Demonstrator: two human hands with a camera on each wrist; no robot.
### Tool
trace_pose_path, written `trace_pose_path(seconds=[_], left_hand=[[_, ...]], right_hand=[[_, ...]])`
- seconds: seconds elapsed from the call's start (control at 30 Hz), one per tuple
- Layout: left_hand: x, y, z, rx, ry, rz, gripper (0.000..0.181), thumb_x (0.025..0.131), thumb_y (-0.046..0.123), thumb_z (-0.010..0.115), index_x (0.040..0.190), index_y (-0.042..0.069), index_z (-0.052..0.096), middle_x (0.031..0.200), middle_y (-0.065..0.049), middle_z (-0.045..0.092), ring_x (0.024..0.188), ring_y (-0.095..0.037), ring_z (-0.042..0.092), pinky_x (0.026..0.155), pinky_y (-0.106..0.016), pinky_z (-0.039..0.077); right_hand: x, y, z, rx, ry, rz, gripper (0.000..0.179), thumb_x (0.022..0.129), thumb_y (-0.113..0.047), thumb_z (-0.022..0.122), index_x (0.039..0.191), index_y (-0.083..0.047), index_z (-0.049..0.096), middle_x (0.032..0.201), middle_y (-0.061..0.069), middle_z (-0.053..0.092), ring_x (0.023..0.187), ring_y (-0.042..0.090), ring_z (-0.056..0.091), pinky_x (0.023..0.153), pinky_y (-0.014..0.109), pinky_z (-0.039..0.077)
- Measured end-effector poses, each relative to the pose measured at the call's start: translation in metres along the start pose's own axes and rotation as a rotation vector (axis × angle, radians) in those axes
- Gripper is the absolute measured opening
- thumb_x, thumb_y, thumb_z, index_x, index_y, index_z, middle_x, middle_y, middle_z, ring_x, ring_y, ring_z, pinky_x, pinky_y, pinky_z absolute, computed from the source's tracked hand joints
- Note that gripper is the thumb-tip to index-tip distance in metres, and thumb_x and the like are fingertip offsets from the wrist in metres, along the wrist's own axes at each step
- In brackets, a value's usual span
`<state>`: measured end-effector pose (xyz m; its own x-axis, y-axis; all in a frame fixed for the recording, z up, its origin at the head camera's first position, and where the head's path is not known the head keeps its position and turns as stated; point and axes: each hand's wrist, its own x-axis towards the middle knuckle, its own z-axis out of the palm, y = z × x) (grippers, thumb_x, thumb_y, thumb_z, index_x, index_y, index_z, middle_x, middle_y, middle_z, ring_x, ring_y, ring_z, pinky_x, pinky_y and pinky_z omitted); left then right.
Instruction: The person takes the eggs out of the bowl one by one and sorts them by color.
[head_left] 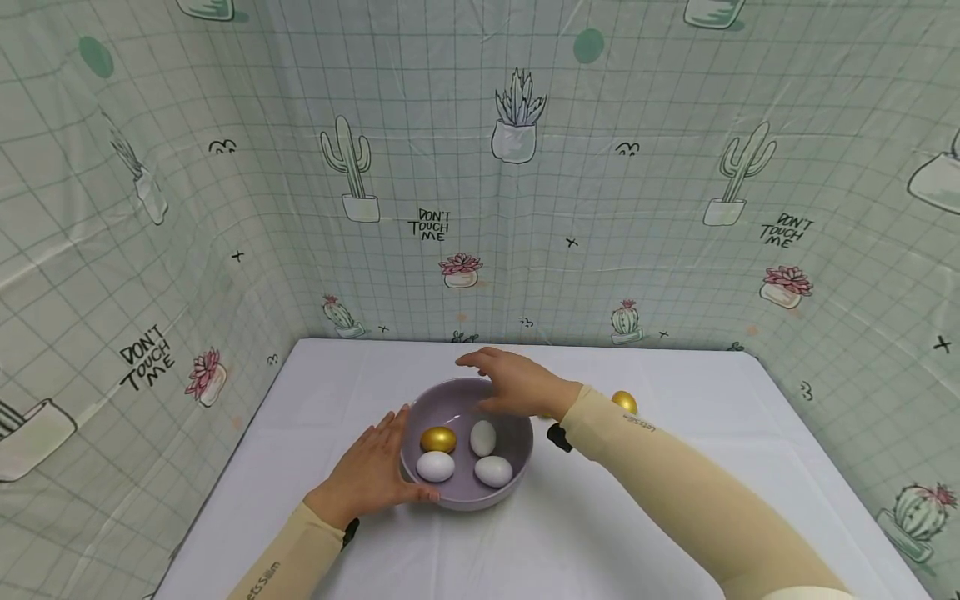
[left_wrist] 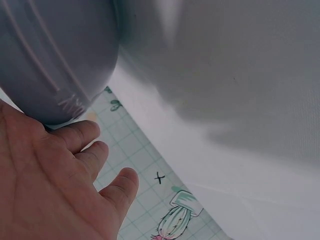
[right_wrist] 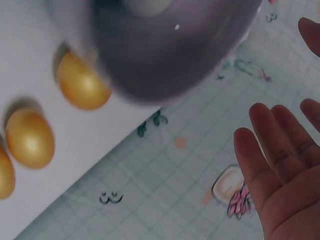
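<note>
A purple bowl holds a gold egg and three white eggs, one white egg lying just in front of the gold one. My left hand rests against the bowl's left side, fingers extended along the wall and thumb by the front rim. Over the bowl's back right rim is my right hand, its fingers spread with nothing in them. In the right wrist view that hand appears apart from the bowl, palm bare.
Three gold eggs lie on the white table beyond the bowl's right side, one gold egg between the other two. The right forearm partly hides them in the head view. A patterned cloth walls the table's back and sides.
</note>
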<state>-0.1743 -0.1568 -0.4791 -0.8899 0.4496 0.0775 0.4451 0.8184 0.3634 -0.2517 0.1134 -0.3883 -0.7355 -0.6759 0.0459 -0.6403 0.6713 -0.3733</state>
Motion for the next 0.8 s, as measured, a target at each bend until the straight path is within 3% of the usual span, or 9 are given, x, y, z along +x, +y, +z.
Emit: trace_pose_path(seconds=[0.2, 0.4, 0.8], left_hand=[[-0.001, 0.0, 0.0, -0.008, -0.013, -0.006, 0.133, 0.069, 0.079, 0.071, 0.156, -0.006, 0.017, 0.159, -0.023, 0.026, 0.145, -0.041, 0.026, 0.112, -0.058, 0.026], [-0.001, 0.0, -0.001, -0.003, -0.003, 0.017, 0.133, 0.07, 0.079, 0.07, 0.155, -0.008, 0.017, 0.157, -0.026, 0.028, 0.144, -0.042, 0.028, 0.111, -0.059, 0.028], [0.0, -0.002, 0.001, 0.006, -0.001, 0.022, 0.133, 0.069, 0.08, 0.069, 0.155, -0.008, 0.02, 0.156, -0.026, 0.03, 0.143, -0.042, 0.03, 0.11, -0.059, 0.03]], right_hand=[[0.012, -0.011, 0.02, -0.018, -0.039, -0.039, 0.063, 0.087, -0.018, 0.078, 0.144, -0.011, 0.052, 0.139, 0.008, 0.055, 0.121, 0.021, 0.056, 0.1, 0.038, 0.046], [0.018, -0.017, 0.037, -0.021, -0.101, -0.008, 0.061, 0.091, -0.023, 0.074, 0.146, -0.013, 0.05, 0.14, 0.006, 0.054, 0.124, 0.019, 0.054, 0.102, 0.036, 0.044], [0.023, -0.022, 0.05, -0.06, -0.146, -0.017, 0.066, 0.091, -0.033, 0.075, 0.147, -0.012, 0.049, 0.148, 0.001, 0.048, 0.139, 0.018, 0.04, 0.112, 0.034, 0.033]])
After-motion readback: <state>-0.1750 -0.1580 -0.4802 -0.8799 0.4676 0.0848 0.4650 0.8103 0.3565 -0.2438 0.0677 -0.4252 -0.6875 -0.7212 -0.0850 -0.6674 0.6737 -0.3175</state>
